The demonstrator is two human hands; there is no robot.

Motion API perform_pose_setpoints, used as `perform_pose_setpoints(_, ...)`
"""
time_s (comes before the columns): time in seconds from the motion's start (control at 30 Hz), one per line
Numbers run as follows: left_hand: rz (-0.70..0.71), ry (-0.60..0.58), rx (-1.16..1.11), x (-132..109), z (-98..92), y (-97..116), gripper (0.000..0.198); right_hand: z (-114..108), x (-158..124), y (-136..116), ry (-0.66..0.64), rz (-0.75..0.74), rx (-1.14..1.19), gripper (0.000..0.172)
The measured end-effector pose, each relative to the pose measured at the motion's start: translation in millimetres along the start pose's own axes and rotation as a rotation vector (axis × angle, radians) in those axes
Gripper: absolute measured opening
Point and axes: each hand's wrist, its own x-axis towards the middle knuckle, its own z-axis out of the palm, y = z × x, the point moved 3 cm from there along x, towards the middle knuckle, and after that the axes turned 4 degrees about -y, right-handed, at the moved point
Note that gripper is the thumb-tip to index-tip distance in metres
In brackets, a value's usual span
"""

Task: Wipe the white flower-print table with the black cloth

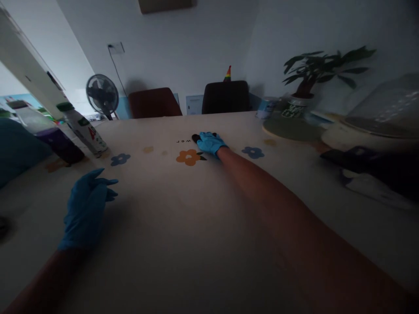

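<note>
My right hand (pixel 211 143), in a blue glove, reaches far across the table and presses down over a small black object (pixel 195 138). Its dark ends stick out beside the fingers; most of it is covered, so its kind does not show. Below it is an orange flower print (pixel 188 157) on the pale tablecloth (pixel 183 209). At the left, my gloved left hand (pixel 87 205) hovers above the cloth, fingers apart and holding nothing. Nearest to that hand stand a white bottle with a green cap (pixel 83 130) and a bottle with a purple label (pixel 55 137).
On the right are a potted plant (pixel 296 104) on a round green mat (pixel 291 128), a large clear-domed container (pixel 386 109) and a dark bundle (pixel 376 170). Two chairs (pixel 225 97) line the far edge. A fan (pixel 102 94) stands behind, at left.
</note>
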Motion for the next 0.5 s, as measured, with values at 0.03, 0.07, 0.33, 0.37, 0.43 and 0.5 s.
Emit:
perform_pose_setpoints(0.03, 0.002, -0.003, -0.001, 0.1, -0.6, -0.9, 0.076, -1.6, 2.6, 0.8, -0.003, 0.019, 0.002, 0.073)
perform_pose_setpoints(0.07, 0.001, -0.005, -0.003, 0.5, -1.2, -1.9, 0.075, -3.0, 4.2, 1.3, -0.003, 0.032, 0.005, 0.073)
perform_pose_setpoints(0.33, -0.007, 0.002, -0.042, 4.2, 0.5, -0.6, 0.074, 0.1, -18.1, -1.5, 0.004, 0.018, 0.004, 0.071)
perform_pose_setpoints(0.37, -0.006, 0.001, -0.048, 4.5, 1.1, 0.4, 0.074, 1.4, -26.2, -1.9, 0.005, 0.006, 0.000, 0.071)
perform_pose_setpoints(0.43, -0.005, -0.004, -0.058, 5.4, 1.9, 1.7, 0.074, 3.6, -46.0, -2.5, 0.003, -0.028, -0.007, 0.071)
perform_pose_setpoints(0.5, -0.016, -0.014, -0.062, 6.7, 2.5, 1.4, 0.073, 5.4, -69.7, -3.3, -0.007, -0.075, -0.009, 0.073)
